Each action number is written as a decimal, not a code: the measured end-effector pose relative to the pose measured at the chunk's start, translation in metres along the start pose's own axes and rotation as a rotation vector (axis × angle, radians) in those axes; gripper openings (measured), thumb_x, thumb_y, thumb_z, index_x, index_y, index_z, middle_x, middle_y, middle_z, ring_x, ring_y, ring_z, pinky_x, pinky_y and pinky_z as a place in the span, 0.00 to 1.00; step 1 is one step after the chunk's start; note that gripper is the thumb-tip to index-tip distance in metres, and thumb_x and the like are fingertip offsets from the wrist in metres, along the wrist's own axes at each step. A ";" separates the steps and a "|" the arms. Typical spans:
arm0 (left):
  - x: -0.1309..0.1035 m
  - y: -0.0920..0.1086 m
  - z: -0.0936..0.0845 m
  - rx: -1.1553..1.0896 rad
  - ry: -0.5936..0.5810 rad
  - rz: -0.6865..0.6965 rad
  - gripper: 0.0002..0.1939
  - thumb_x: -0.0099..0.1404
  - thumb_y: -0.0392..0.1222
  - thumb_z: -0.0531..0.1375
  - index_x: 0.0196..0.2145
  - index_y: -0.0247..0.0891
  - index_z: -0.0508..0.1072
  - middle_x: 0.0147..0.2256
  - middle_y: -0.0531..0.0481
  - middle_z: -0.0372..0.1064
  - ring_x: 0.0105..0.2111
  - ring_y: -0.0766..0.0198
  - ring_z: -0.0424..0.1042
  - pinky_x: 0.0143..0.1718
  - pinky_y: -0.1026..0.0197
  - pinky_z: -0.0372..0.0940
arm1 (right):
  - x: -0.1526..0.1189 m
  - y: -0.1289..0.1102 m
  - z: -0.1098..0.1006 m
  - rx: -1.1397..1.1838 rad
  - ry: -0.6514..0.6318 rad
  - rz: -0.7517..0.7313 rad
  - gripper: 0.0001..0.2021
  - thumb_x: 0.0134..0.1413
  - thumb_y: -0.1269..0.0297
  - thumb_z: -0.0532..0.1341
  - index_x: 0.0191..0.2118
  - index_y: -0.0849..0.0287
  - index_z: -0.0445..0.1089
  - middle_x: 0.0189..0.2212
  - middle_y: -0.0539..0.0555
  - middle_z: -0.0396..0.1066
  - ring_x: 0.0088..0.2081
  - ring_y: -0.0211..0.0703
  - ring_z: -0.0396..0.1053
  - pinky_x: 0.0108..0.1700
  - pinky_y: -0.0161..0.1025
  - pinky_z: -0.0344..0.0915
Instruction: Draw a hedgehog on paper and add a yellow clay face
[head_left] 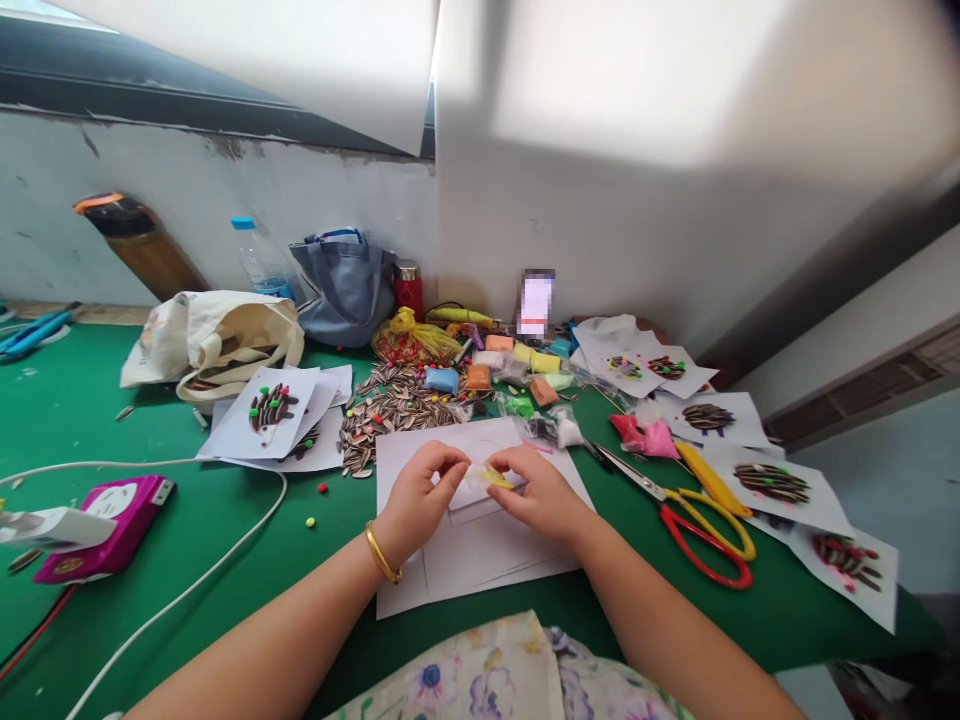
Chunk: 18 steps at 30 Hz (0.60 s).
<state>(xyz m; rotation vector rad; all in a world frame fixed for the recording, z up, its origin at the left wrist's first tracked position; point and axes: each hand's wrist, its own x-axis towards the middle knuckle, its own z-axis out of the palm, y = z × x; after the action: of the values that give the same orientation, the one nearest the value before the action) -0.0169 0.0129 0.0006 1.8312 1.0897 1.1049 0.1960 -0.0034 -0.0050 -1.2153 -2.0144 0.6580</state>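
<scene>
My left hand [421, 492], with a gold bangle at the wrist, pinches one side of a small clear plastic packet with yellow clay [495, 477] in it. On the other side, the fingers of my right hand [538, 492] close on the same packet. Both hands are over white paper sheets [480, 560]. Just beyond lie a heap of striped sunflower seeds [394, 405] and several wrapped clay blocks in orange, blue, yellow and other colours. Scissors [679, 505] with red and yellow handles lie half open to the right.
Sheets with seed pictures [772, 483] line the right side; more [270, 410] lie left. A cloth bag [217, 345], a blue bag [345, 285], a red flask [408, 290] and a phone [535, 303] stand at the back. A white cable [202, 590] and magenta box [112, 525] are left.
</scene>
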 end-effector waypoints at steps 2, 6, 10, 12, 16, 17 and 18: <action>0.000 -0.001 0.000 0.047 -0.002 0.011 0.08 0.66 0.44 0.57 0.33 0.40 0.74 0.33 0.49 0.70 0.35 0.61 0.68 0.39 0.59 0.63 | 0.000 -0.001 0.002 -0.005 0.000 -0.009 0.10 0.54 0.65 0.64 0.43 0.55 0.71 0.39 0.54 0.74 0.43 0.46 0.69 0.46 0.43 0.66; 0.001 -0.004 0.001 -0.024 0.014 -0.077 0.09 0.65 0.46 0.58 0.32 0.39 0.72 0.31 0.51 0.70 0.33 0.62 0.68 0.36 0.61 0.63 | 0.001 0.001 0.004 -0.013 -0.002 -0.015 0.11 0.54 0.65 0.65 0.44 0.56 0.71 0.40 0.54 0.73 0.44 0.47 0.69 0.47 0.44 0.66; 0.004 -0.007 0.000 -0.182 0.021 -0.194 0.10 0.61 0.48 0.62 0.32 0.38 0.72 0.30 0.51 0.71 0.31 0.63 0.70 0.34 0.61 0.66 | 0.002 0.012 -0.003 -0.125 0.061 0.046 0.11 0.55 0.65 0.63 0.45 0.56 0.71 0.42 0.55 0.73 0.45 0.49 0.68 0.49 0.47 0.65; 0.007 -0.009 -0.003 -0.212 0.034 -0.218 0.10 0.59 0.48 0.64 0.33 0.38 0.73 0.32 0.51 0.73 0.32 0.62 0.72 0.36 0.60 0.67 | 0.002 0.020 -0.009 -0.248 0.083 0.094 0.11 0.55 0.66 0.62 0.45 0.57 0.72 0.43 0.57 0.74 0.46 0.51 0.67 0.50 0.49 0.64; 0.012 -0.015 -0.010 -0.174 0.022 -0.249 0.12 0.58 0.48 0.63 0.36 0.38 0.75 0.34 0.48 0.75 0.35 0.60 0.74 0.39 0.59 0.69 | -0.002 0.030 -0.023 -0.470 0.070 0.190 0.17 0.51 0.71 0.61 0.48 0.56 0.73 0.47 0.58 0.72 0.50 0.56 0.65 0.52 0.52 0.60; 0.013 -0.016 -0.011 -0.135 0.010 -0.254 0.12 0.59 0.48 0.62 0.36 0.38 0.75 0.33 0.48 0.75 0.34 0.60 0.74 0.38 0.59 0.69 | -0.004 0.030 -0.026 -0.506 0.060 0.203 0.19 0.50 0.72 0.61 0.49 0.56 0.73 0.48 0.58 0.72 0.51 0.56 0.65 0.52 0.52 0.59; 0.014 -0.017 -0.013 -0.085 -0.005 -0.251 0.11 0.60 0.48 0.61 0.35 0.38 0.75 0.33 0.48 0.75 0.33 0.60 0.74 0.37 0.59 0.68 | -0.005 0.028 -0.028 -0.533 0.052 0.208 0.21 0.48 0.72 0.61 0.51 0.55 0.72 0.49 0.58 0.71 0.51 0.57 0.64 0.52 0.52 0.59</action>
<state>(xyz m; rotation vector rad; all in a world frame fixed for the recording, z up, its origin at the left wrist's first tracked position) -0.0297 0.0339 -0.0057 1.5807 1.2130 0.9818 0.2340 0.0062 -0.0085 -1.7460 -2.1053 0.1736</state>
